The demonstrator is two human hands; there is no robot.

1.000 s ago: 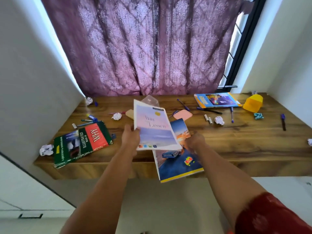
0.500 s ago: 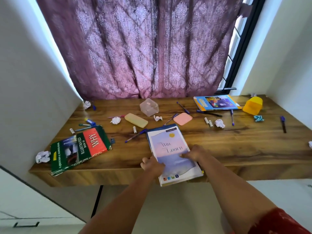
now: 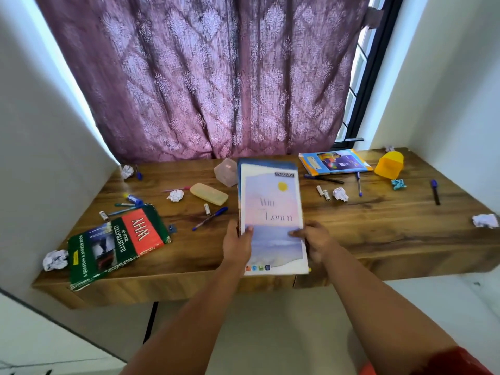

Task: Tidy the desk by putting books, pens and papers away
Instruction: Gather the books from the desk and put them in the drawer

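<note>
A pale pink and blue notebook (image 3: 272,209) is stacked on a second blue book whose top edge shows behind it. Both are held tilted above the middle of the wooden desk (image 3: 378,228). My left hand (image 3: 238,246) grips the stack's left edge and my right hand (image 3: 313,239) grips its right edge. A green and red "WHY" book (image 3: 116,244) lies at the front left. A blue and orange book (image 3: 334,165) lies at the back right. Several pens, such as a blue one (image 3: 210,218), and crumpled paper balls (image 3: 175,195) are scattered around.
A yellow pencil case (image 3: 209,194) and a clear box (image 3: 226,171) sit left of the stack. A yellow container (image 3: 389,167) stands at the back right. A purple curtain (image 3: 211,77) hangs behind the desk. White walls close in on both sides.
The pale notebook was laid over the blue book at the desk's front edge. Both hands have since lifted the stacked pair and tilted it up, squared to the desk.
</note>
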